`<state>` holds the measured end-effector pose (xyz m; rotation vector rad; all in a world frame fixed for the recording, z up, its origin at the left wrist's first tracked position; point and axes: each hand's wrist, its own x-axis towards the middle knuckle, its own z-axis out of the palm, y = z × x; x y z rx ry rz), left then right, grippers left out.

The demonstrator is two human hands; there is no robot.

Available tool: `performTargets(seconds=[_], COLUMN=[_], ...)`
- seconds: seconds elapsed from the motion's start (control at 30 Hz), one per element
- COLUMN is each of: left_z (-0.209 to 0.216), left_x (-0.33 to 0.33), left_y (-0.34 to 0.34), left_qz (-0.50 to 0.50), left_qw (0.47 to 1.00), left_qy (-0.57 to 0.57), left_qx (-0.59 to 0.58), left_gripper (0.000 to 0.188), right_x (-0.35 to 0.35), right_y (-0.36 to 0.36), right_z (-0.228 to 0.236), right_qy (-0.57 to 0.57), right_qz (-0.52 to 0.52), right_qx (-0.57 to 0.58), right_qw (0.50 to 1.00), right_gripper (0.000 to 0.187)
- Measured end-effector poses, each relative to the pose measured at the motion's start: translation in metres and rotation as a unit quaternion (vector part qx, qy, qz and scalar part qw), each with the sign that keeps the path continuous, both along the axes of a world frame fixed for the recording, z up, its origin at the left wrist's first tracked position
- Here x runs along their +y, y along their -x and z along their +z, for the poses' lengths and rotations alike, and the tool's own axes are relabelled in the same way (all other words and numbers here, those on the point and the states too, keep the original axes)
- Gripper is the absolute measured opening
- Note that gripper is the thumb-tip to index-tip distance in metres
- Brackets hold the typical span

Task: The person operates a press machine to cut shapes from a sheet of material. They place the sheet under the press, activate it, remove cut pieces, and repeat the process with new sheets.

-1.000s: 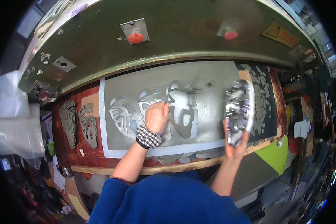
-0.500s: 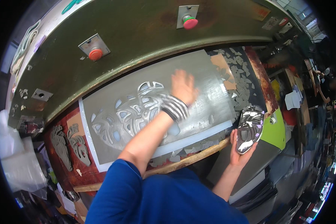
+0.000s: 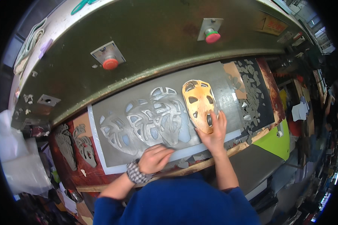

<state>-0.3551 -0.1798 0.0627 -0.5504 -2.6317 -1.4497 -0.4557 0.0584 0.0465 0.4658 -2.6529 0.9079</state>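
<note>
A sole-shaped cutting die (image 3: 199, 100) with a yellowish back and several openings lies on the right part of a grey sheet (image 3: 139, 99). My right hand (image 3: 215, 134) grips its near end, thumb at the lower left and fingers over the right edge. Left of the die, several sole-shaped cut outlines (image 3: 118, 133) mark the sheet, with light blue showing through their gaps. My left hand (image 3: 153, 159), with a checked band at the wrist, is curled closed by the sheet's front edge. What its fingers hold, if anything, I cannot make out.
The machine's green beam (image 3: 154, 41) spans the far side, carrying a red button (image 3: 110, 63) and a pink-red button (image 3: 212, 36). Cut grey pieces (image 3: 85, 150) lie at the left. Grey scraps (image 3: 251, 93) cover the right end. A wooden edge (image 3: 248, 147) runs along the front.
My right hand has brought the die from the right onto the sheet, yellowish back up. My left hand has drawn back from the sheet's middle to its front edge and curled.
</note>
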Motion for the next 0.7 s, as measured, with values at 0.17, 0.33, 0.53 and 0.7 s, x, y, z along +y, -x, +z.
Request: performTargets(seconds=[0.17, 0.33, 0.53, 0.7], left_z=[0.008, -0.019, -0.048, -0.06], left_x=[-0.052, -0.044, -0.08, -0.114], left_y=[-0.063, -0.069, -0.007, 0.052], left_qz=[0.187, 0.321, 0.299, 0.336], left_qw=[0.981, 0.946, 0.947, 0.928], left_qy=[0.06, 0.025, 0.104, 0.134], left_qx=[-0.001, 0.029, 0.054, 0.092], left_gripper=[0.015, 0.016, 0.011, 0.011], right_x=[-0.016, -0.03, -0.072, -0.108], right_y=[0.023, 0.066, 0.183, 0.24], right_z=[-0.002, 0.001, 0.045, 0.072], right_qy=[-0.04, 0.013, 0.11, 0.065], right_qz=[0.017, 0.057, -0.024, -0.08], right_qx=[0.019, -0.075, 0.11, 0.201], right_qw=[0.999, 0.995, 0.988, 0.974], right_gripper=[0.097, 0.096, 0.072, 0.096])
